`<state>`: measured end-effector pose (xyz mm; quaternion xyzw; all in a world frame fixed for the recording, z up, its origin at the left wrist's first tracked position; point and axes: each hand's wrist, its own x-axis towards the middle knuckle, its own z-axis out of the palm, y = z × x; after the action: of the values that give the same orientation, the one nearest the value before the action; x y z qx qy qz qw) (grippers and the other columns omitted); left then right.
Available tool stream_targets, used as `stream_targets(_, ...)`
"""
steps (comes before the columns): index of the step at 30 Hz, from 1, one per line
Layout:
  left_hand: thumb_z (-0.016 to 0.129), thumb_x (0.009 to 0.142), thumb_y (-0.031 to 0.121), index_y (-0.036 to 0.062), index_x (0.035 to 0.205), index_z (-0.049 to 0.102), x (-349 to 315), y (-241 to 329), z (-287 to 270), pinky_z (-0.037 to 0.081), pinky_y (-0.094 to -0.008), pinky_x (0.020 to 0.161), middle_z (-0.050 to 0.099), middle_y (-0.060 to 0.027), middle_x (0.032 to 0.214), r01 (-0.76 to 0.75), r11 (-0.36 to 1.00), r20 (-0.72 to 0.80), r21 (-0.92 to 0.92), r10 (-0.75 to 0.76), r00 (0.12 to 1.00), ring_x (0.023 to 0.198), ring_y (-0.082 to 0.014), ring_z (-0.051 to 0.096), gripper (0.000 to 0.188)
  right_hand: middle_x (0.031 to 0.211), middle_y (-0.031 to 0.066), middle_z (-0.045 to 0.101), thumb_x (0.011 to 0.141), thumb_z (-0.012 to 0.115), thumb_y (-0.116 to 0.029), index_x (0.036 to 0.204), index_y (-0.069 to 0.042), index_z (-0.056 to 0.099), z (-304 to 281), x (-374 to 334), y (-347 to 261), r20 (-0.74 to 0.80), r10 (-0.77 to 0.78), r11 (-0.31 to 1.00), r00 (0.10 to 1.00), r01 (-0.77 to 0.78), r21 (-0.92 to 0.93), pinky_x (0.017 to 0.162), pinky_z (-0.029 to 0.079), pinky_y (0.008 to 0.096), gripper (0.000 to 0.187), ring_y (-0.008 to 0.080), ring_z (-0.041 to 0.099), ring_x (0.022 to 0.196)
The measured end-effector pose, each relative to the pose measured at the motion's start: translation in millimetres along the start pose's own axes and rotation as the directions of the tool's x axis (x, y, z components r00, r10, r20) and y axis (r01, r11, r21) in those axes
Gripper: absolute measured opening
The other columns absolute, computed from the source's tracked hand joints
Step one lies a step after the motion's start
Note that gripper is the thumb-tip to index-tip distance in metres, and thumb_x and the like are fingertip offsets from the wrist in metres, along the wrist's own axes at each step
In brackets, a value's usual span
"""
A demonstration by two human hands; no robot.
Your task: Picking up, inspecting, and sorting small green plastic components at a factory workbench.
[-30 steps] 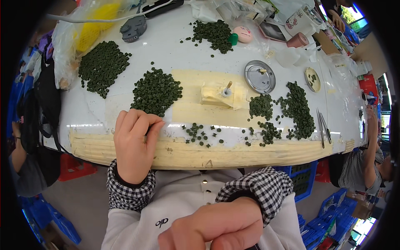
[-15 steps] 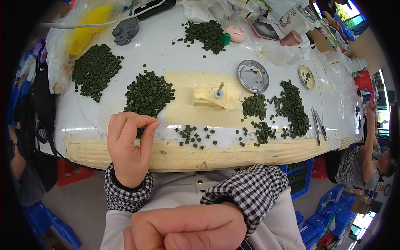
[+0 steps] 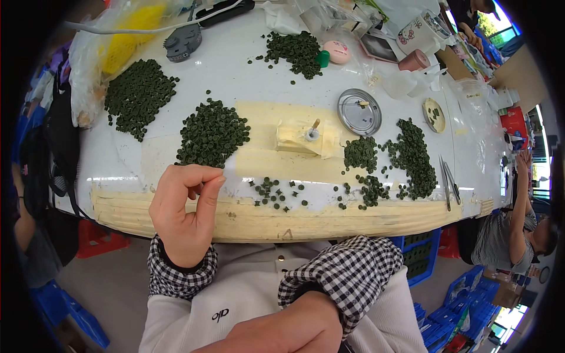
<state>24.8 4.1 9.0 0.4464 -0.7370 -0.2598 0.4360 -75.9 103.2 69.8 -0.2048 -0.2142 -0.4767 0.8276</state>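
Observation:
My left hand [image 3: 183, 212] is over the table's front edge, thumb and forefinger pinched together; anything between them is too small to make out. Just beyond it lies a heap of small dark green round pieces [image 3: 212, 135]. My right hand [image 3: 282, 326] is low and close, at the lower edge of the view, and its fingers are out of sight. Several loose green pieces [image 3: 273, 191] are scattered right of my left hand. Farther back, a block wrapped in cream tape [image 3: 291, 141] has a short peg [image 3: 315, 125] sticking up from a pale ring.
More green heaps [image 3: 141, 97] lie left, at the back and right. A round metal lid [image 3: 359, 112], a small cream dish [image 3: 434, 115] and tweezers [image 3: 450, 182] are on the right. A dark grey device [image 3: 182, 42] and plastic bags line the back. Another person [image 3: 512, 229] sits far right.
My right hand has dropped lower, so its curled fingers have left the view. My left hand has shifted slightly down, still pinched. The whole view has moved a little.

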Motion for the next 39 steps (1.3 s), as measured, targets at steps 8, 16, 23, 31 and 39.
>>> stream_targets(8, 0.065, 0.085, -0.005, -0.0028, 0.094, 0.066, 2.1, 7.6, 4.3, 0.046, -0.0227, 0.066, 0.064, -0.0079, 0.081, -0.039, 0.962, 0.067, -0.271, 0.059, 0.996, 0.072, -0.0129, 0.058, 0.009, 0.081, 0.0031, 0.051, 0.105, 0.034, -0.026, 0.097, -0.001, 0.041, -25.6, -17.4, -56.3, -0.007, 0.244, 0.926, 0.970, -0.235, -0.296, 0.064, 0.042, 0.0224, 0.027, 0.0096, 0.049, 0.069)
stream_targets(16, 0.061, 0.092, 0.004, -0.0037, 0.104, 0.063, 3.3, 9.9, 16.9, 0.050, -0.0217, 0.072, 0.067, -0.0086, 0.093, 0.412, 0.514, 0.399, -0.753, -0.142, 0.906, 0.080, -0.0092, 0.061, 0.014, 0.092, 0.0070, 0.064, 0.097, 0.055, -0.011, 0.109, 0.001, 0.057, -48.9, -46.9, -92.1, -0.615, -0.355, 0.720, 0.704, -0.214, -0.661, 0.071, 0.050, 0.0244, 0.017, 0.0115, 0.060, 0.080)
stream_targets(23, 0.060, 0.092, 0.002, -0.0024, 0.111, 0.061, 5.0, 5.0, 32.5, 0.052, -0.0233, 0.074, 0.068, -0.0106, 0.098, 0.474, 0.414, 0.461, -0.777, -0.140, 0.876, 0.081, -0.0103, 0.062, 0.020, 0.098, 0.0102, 0.067, 0.098, 0.055, -0.014, 0.115, 0.000, 0.058, -65.3, -63.5, -99.4, -0.640, -0.361, 0.855, 0.678, -0.033, -0.517, 0.075, 0.054, 0.0264, 0.022, 0.0164, 0.066, 0.086)
stream_targets(31, 0.061, 0.090, -0.002, -0.0024, 0.110, 0.060, 4.7, 1.6, 36.1, 0.054, -0.0264, 0.081, 0.068, -0.0125, 0.102, 0.498, 0.361, 0.480, -0.788, -0.146, 0.865, 0.090, -0.0133, 0.065, 0.020, 0.102, 0.0133, 0.068, 0.096, 0.056, -0.008, 0.115, 0.004, 0.059, -65.1, -61.4, -98.7, -0.614, -0.427, 0.765, 0.664, -0.096, -0.637, 0.080, 0.054, 0.0279, 0.022, 0.0178, 0.067, 0.090)
stream_targets(39, 0.063, 0.089, -0.004, -0.0043, 0.107, 0.061, 5.2, 2.7, 35.3, 0.054, -0.0283, 0.083, 0.068, -0.0134, 0.102, 0.502, 0.352, 0.491, -0.790, -0.128, 0.862, 0.091, -0.0161, 0.066, 0.019, 0.099, 0.0146, 0.068, 0.090, 0.060, 0.003, 0.110, 0.004, 0.060, -60.4, -55.8, -95.1, -0.550, -0.553, 0.553, 0.626, -0.218, -0.804, 0.077, 0.055, 0.0277, 0.020, 0.0181, 0.068, 0.088)
